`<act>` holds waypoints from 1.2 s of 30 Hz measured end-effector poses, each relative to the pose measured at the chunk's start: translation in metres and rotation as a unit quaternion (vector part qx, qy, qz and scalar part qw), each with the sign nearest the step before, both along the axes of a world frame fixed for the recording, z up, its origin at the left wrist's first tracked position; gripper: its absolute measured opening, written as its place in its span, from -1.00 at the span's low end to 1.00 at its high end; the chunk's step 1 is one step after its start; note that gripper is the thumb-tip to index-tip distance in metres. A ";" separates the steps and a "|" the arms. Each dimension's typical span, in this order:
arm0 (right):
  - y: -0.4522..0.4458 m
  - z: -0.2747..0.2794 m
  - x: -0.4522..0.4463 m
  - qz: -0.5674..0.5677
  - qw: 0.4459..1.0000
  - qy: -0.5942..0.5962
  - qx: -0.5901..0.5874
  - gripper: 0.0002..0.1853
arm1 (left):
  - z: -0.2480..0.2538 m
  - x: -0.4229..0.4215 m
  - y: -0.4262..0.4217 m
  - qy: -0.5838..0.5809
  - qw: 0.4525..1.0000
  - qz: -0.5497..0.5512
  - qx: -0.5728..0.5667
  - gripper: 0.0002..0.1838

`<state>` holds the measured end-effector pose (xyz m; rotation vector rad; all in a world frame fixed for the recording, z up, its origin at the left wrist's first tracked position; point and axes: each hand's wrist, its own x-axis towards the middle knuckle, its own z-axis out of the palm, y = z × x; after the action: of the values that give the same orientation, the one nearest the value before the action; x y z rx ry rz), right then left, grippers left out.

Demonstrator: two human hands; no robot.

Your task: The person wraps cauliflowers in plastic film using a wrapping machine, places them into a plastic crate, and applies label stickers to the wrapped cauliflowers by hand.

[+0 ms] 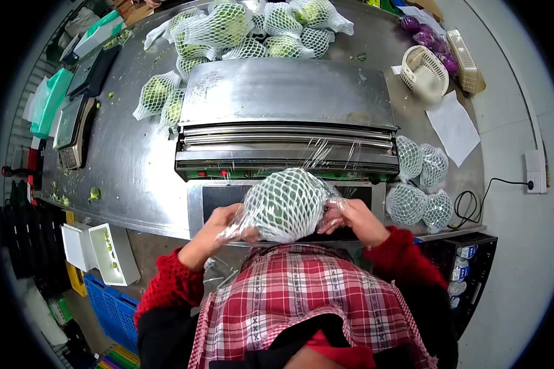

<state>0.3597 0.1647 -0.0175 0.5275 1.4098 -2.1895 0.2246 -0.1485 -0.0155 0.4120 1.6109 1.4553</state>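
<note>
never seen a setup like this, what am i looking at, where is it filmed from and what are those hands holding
There is no robot here, just a person working bare-handed. The single picture comes from a camera worn on the head, looking forward and down, so the checked apron at the bottom is the wearer's own. The left hand and right hand hold a round green vegetable in a white net, with clear film around it. Behind it stands a metal machine with rollers, perhaps for wrapping. On the metal table, more netted vegetables lie beyond the machine and to its right. Farther right is a pale basket; at the left is what looks like a scale.
</note>
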 end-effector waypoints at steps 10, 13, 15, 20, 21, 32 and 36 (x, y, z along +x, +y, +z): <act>-0.045 -0.001 0.004 -0.333 0.876 0.132 0.323 -0.65 | -0.012 0.075 -0.040 0.068 0.919 0.386 -0.035 -0.63; -0.033 0.006 0.069 -0.298 0.916 -0.054 0.264 -0.62 | 0.010 0.097 -0.054 -0.066 0.864 0.496 -0.054 -0.61; -0.036 -0.024 0.117 -0.278 0.921 -0.168 0.214 -0.58 | -0.056 0.102 -0.087 -0.237 0.851 0.423 -0.202 -0.65; -0.089 -0.169 0.139 -0.044 0.971 -0.142 0.189 -0.67 | -0.169 0.149 -0.021 0.005 0.968 0.001 -0.251 -0.68; -0.095 -0.212 0.149 0.015 0.971 -0.092 0.220 -0.67 | -0.167 0.148 -0.011 0.013 0.974 -0.010 -0.226 -0.68; -0.131 -0.065 0.017 0.023 0.938 0.314 -0.143 -0.56 | 0.080 0.076 0.102 0.131 0.952 -0.135 0.241 -0.25; -0.084 -0.077 0.080 -0.075 0.967 0.219 -0.109 -0.61 | 0.108 0.097 0.084 -0.126 0.957 -0.165 0.201 -0.03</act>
<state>0.4398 0.0809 -0.0946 0.0707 1.3427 -2.6610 0.3218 -0.0645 0.0925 0.6627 0.9855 1.5023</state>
